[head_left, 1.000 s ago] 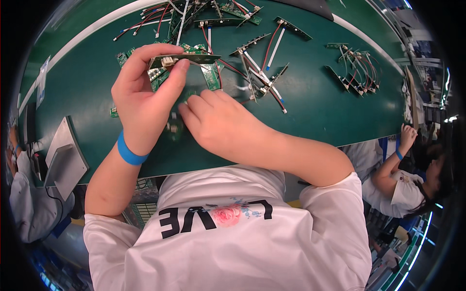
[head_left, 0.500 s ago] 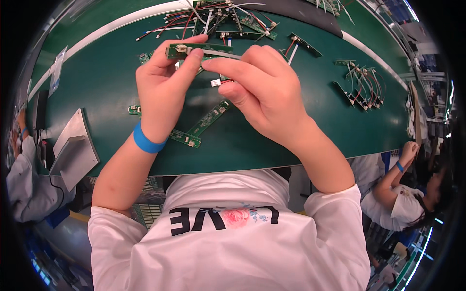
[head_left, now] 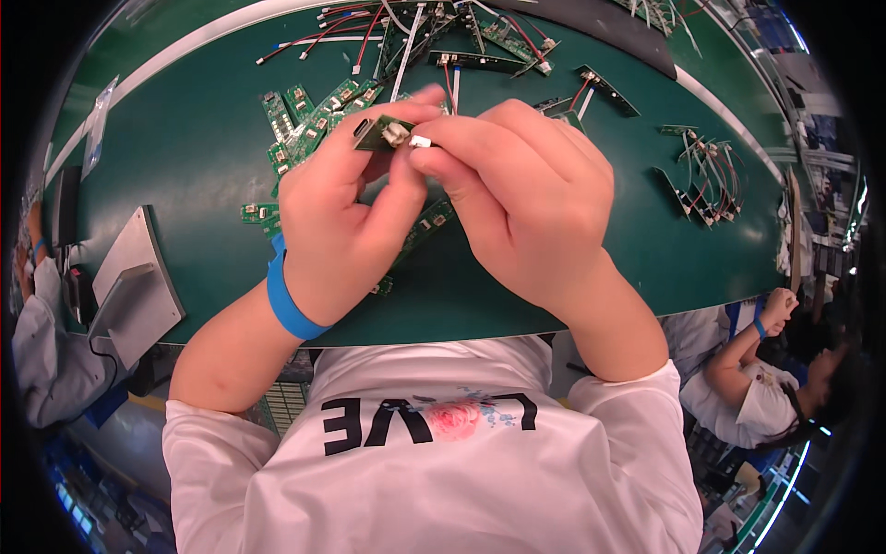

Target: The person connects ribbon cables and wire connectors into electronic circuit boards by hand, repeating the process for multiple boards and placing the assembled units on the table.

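Observation:
My left hand (head_left: 346, 203), with a blue band (head_left: 288, 300) round its wrist, grips a small green circuit board (head_left: 372, 135) between thumb and fingers. A pale socket (head_left: 396, 135) on the board's end points toward my right hand (head_left: 535, 185). Pinched between that hand's thumb and forefinger is a small white cable plug (head_left: 420, 141), close beside the socket; I cannot tell if they touch. The cable behind the plug is hidden by the fingers. Beyond and below my left hand lie several loose green boards (head_left: 277, 115).
Boards with red, black and white cables (head_left: 452, 32) are heaped at the far middle of the green table (head_left: 609, 249). More wired boards (head_left: 697, 175) lie at right. A grey metal stand (head_left: 138, 277) is at left. Co-workers sit on both sides, one person's hands (head_left: 778, 309) at right.
The board in my left hand has turned, so its socket end now faces right. My right hand has brought the white plug up beside it. Both hands have moved slightly nearer and right.

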Motion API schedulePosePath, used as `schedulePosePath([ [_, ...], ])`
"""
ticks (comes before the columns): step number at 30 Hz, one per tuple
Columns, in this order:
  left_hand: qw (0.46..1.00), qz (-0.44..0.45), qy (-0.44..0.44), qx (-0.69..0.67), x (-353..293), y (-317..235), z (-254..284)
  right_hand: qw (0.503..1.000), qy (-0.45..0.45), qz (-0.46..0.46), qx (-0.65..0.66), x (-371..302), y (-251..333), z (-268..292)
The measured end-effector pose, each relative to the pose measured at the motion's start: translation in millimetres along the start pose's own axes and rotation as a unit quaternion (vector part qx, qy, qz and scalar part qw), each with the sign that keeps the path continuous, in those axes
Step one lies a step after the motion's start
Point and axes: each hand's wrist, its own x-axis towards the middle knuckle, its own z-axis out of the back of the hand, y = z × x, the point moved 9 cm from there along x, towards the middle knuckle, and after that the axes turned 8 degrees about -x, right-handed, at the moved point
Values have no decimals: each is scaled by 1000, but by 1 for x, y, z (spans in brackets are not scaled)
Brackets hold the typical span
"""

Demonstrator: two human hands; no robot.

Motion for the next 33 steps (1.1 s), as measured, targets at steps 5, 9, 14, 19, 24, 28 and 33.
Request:
schedulePosePath([
  [5,990,19,51,129,-4,-8,-7,999,20,22,-39,-4,1,-2],
  [9,978,-12,127,168,-6,-11,-16,999,22,9,-24,-6,-2,1],
  [14,977,-60,130,159,-6,-22,-20,999,-25,13,29,-9,-6,5],
  [19,962,-61,166,206,-4,-18,-22,1000,10,-3,0,-7,-5,7],
  [24,952,-159,128,226,-5,-27,-22,999,40,-13,25,-6,-5,8],
  [28,943,-129,164,259,-5,-36,-30,998,61,4,24,-6,-3,10],
  [33,938,-140,208,241,-14,-31,-36,992,100,38,64,-10,-13,8],
])
